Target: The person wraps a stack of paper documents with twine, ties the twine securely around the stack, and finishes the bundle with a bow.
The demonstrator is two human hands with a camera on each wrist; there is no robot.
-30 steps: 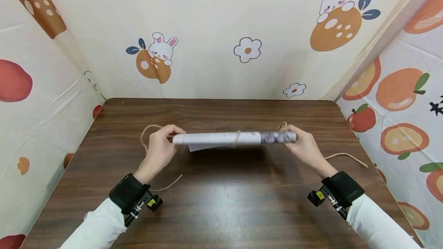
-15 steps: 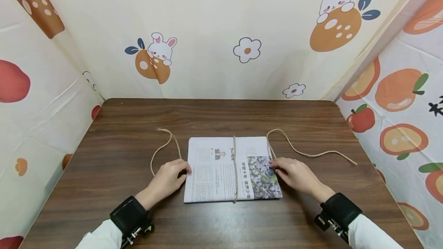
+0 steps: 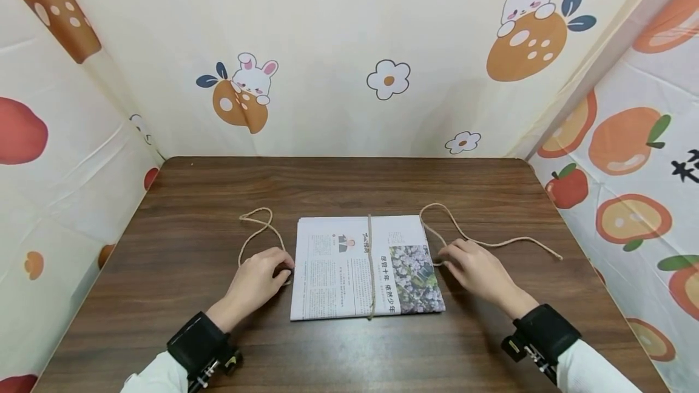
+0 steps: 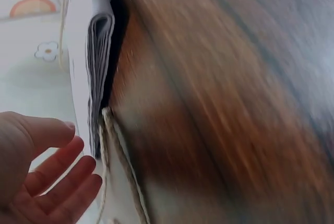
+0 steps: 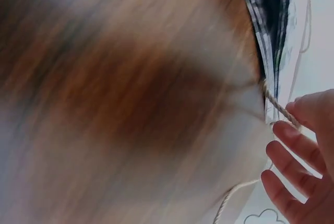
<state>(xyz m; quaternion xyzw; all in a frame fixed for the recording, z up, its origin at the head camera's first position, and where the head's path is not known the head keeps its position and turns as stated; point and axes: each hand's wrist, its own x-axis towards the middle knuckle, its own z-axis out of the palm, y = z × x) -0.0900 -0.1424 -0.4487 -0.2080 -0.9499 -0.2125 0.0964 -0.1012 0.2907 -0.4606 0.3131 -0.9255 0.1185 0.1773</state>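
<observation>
A folded newspaper [image 3: 338, 278] lies flat on the table, its folded layers showing edge-on in both wrist views. One strand of twine [image 3: 371, 265] crosses its top near the middle. More twine [image 4: 122, 156] comes out from under its left edge, beside my left hand [image 3: 259, 281]. That hand's thumb and fingers are apart, with nothing between them. At the right edge, my right hand [image 3: 475, 268] has the twine [image 5: 282, 110] between thumb and index finger. Its other fingers are loosely spread.
Loose twine curls [image 3: 264, 223] behind my left hand, and a longer twine tail [image 3: 508, 241] runs off to the right. The brown wooden table [image 3: 349, 356] backs onto a printed wall cover [image 3: 327, 17]. Black camera straps [image 3: 546, 332] wrap both wrists.
The newspaper, raised on edge a second ago, was laid flat again. Since then both hands have moved slightly outward from its sides, and the right fingers have taken the twine.
</observation>
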